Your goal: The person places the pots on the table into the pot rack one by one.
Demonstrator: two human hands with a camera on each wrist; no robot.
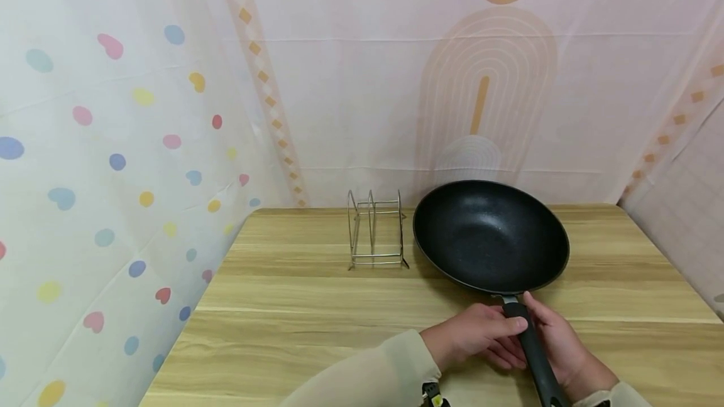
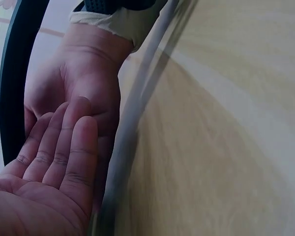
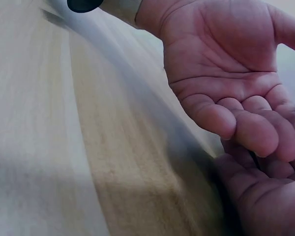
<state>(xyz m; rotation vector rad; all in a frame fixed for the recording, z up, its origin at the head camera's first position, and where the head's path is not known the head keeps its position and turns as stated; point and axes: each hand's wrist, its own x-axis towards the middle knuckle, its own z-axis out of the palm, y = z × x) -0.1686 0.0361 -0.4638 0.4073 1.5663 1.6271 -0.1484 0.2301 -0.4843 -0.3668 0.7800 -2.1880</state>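
Note:
A black frying pan [image 1: 491,237] is held over the right part of the table, its dark inside facing me and its long black handle [image 1: 534,357] pointing toward the front edge. My left hand [image 1: 483,335] grips the upper handle from the left, thumb across the top and fingers beneath. From the other side my right hand [image 1: 568,347] holds the same handle, its thumb pointing up toward the pan's rim. Underneath, the two hands' fingers overlap, as the left wrist view shows with my left hand [image 2: 49,172] below my right hand [image 2: 78,93].
Left of the pan stands a thin metal wire rack [image 1: 376,231] on the wood-grain table [image 1: 300,313]. A patterned cloth [image 1: 351,80] hangs behind the table, and a dotted cloth [image 1: 124,206] hangs along its left side.

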